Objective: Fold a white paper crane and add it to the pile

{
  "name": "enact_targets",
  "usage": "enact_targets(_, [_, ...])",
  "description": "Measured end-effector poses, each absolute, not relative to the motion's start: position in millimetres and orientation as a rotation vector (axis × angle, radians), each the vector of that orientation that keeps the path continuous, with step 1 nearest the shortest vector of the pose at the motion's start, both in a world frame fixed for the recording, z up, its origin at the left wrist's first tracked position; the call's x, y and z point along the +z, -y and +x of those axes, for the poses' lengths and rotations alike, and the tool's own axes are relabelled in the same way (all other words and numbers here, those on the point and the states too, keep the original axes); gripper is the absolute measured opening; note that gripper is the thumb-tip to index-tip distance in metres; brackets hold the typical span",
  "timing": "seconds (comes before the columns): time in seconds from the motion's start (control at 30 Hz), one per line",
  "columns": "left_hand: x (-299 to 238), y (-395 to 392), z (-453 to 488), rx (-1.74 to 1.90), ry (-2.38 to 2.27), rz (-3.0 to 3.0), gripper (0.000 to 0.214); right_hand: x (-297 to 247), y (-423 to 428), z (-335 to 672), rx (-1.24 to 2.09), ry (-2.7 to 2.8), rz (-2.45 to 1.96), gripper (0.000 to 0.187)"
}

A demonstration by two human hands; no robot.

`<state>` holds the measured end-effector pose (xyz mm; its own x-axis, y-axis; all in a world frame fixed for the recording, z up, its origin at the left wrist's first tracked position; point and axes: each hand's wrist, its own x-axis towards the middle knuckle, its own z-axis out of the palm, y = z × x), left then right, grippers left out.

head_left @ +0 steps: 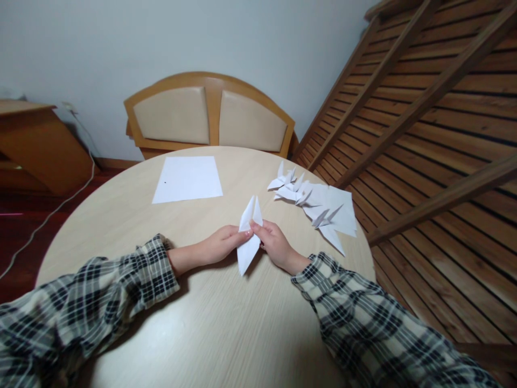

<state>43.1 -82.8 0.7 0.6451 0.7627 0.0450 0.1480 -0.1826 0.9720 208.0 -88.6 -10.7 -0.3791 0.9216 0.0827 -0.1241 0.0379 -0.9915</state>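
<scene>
A white folded paper (247,256), long and diamond-shaped with two narrow points split apart at its far end, is held over the middle of the table. My left hand (223,243) pinches it from the left, thumb on top. From the right, my right hand (278,247) grips it too, its thumb pressing near the base of the split. The two thumbs nearly meet on the paper. Fingers beneath the paper are mostly hidden.
Several folded paper cranes (288,188) stand in a row on the right, partly over white paper sheets (343,210). A flat white sheet (188,178) lies at the back left of the round table (202,334). Behind is a headboard-like panel (213,108); wooden slats (444,124) lean at right.
</scene>
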Motion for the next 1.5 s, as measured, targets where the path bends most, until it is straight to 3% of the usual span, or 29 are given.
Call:
enact_targets(0.7, [-5.5, 78.0, 43.5, 0.898, -0.831, 1.671, 0.051, -7.8, 86.2, 214.6, 1.371, 1.611, -0.958, 0.050])
enact_targets(1.27, [-3.0, 80.9, 44.1, 0.778, -0.875, 1.744, 0.054, -5.7, 83.2, 215.3, 1.386, 1.502, -0.970, 0.050])
enact_targets(1.5, [-7.9, 78.7, 44.2, 0.846, -0.897, 1.701, 0.051, -10.5, 80.2, 215.7, 1.203, 1.631, -0.971, 0.039])
